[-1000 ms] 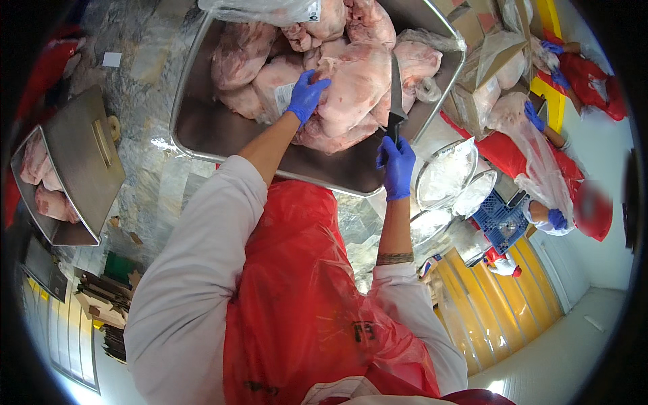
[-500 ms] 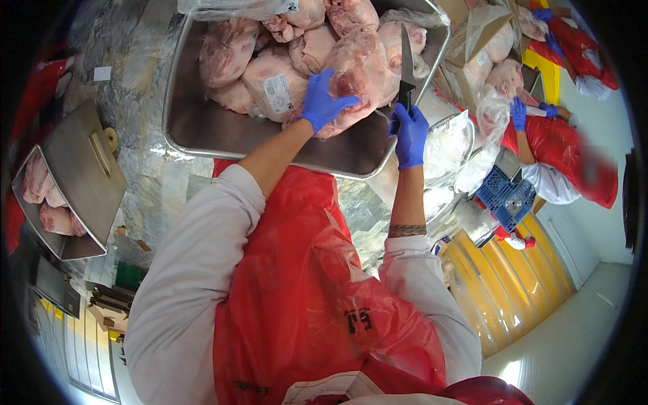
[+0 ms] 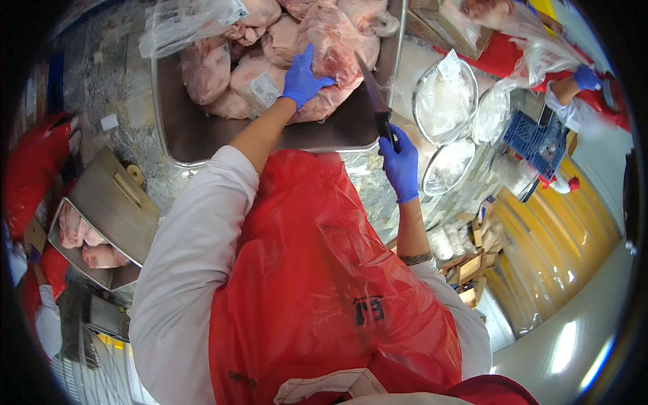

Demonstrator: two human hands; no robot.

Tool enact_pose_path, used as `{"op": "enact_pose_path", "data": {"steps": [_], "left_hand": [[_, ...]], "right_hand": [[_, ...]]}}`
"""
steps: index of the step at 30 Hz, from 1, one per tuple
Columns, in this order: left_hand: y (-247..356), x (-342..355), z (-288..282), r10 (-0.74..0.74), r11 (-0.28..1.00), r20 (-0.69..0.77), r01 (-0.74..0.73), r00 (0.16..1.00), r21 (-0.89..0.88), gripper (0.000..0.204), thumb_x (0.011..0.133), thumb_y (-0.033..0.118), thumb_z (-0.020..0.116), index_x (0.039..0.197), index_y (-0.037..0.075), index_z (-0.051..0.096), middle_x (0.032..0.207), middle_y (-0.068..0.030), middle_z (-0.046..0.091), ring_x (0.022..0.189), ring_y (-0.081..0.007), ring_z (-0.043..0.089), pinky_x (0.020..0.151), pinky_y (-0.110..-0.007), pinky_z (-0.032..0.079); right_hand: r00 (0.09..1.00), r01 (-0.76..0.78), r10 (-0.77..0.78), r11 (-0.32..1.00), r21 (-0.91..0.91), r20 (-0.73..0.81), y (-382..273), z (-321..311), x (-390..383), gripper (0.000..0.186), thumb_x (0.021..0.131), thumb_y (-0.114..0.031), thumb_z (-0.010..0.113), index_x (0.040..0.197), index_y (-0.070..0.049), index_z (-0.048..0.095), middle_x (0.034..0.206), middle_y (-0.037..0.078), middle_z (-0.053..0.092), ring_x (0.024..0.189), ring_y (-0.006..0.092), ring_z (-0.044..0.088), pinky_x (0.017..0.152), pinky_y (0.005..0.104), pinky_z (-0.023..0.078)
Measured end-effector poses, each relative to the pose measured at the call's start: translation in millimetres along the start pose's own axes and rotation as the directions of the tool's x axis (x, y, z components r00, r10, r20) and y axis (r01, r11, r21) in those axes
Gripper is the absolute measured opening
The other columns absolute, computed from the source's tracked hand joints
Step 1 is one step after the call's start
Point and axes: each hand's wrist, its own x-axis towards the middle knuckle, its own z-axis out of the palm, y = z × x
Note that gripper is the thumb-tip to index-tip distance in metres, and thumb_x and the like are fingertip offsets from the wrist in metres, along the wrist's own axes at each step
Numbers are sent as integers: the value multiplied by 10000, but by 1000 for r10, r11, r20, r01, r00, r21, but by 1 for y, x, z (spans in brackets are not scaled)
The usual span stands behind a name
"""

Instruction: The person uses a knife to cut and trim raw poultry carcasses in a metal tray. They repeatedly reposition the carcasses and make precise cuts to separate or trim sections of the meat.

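Observation:
My left hand (image 3: 302, 82), in a blue glove, rests with thumb and fingers spread against a large pale pink piece of meat (image 3: 337, 50). In my right hand (image 3: 401, 164), also blue-gloved, is the black handle of a knife (image 3: 375, 91). Its blade slants up and to the left, with the tip at the right side of that same piece; whether it touches is hard to tell. More meat pieces (image 3: 204, 73) are heaped around it in a deep metal tub (image 3: 192, 145). One piece beside my left hand bears a white label (image 3: 266, 88).
Clear plastic wrap (image 3: 185, 27) hangs over the tub's far left corner. Bag-lined round containers (image 3: 445, 101) stand to the right, near a blue crate (image 3: 535, 143). Left is a metal bin (image 3: 108, 209) with meat. Co-workers in red aprons (image 3: 42, 169) are on both sides.
The knife has swung from pointing nearly straight up beside the meat to slanting left toward it. My left hand stays on the same piece. The whole view has shifted and turned somewhat.

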Motion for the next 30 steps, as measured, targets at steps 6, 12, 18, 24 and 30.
{"op": "enact_pose_path", "data": {"steps": [6,12,18,24,30], "left_hand": [[-8,11,-11,5,1000,153,-8,988,13,1067,667,414,879,1483,-34,358,1234,-287,557,1131,-426,570,984,-450,469],[2,9,-20,-52,999,196,49,979,21,894,705,401,847,1386,-46,478,1117,-274,608,1010,-400,605,871,-462,497],[-13,17,-13,43,997,205,-29,978,-71,631,727,369,822,1133,-40,564,1010,-227,611,913,-354,606,797,-435,498],[-21,15,-11,45,998,156,-39,987,-42,614,716,361,837,1107,-31,571,918,-185,600,839,-319,577,760,-419,489],[27,18,-13,-89,994,321,102,943,-24,734,742,486,822,1151,-57,545,1126,-269,599,972,-362,610,821,-442,498]], "right_hand": [[999,45,-45,999,-9,16,27,-21,-32,412,905,-133,649,1282,30,616,1097,253,706,990,273,719,856,358,533],[975,219,-220,967,-128,2,33,-37,-29,394,904,-118,638,1285,-16,638,824,126,715,696,122,623,679,314,519],[942,334,-316,922,-198,118,30,-59,-11,397,885,-137,641,1266,-26,637,874,228,706,744,194,703,706,343,528],[937,346,-346,916,-202,39,45,-40,-19,358,874,-132,639,1209,-8,659,950,301,665,892,450,668,756,426,541],[980,87,-119,977,197,160,130,-43,-2,418,917,-165,669,1315,-41,633,843,101,727,645,157,652,620,302,514]]}}
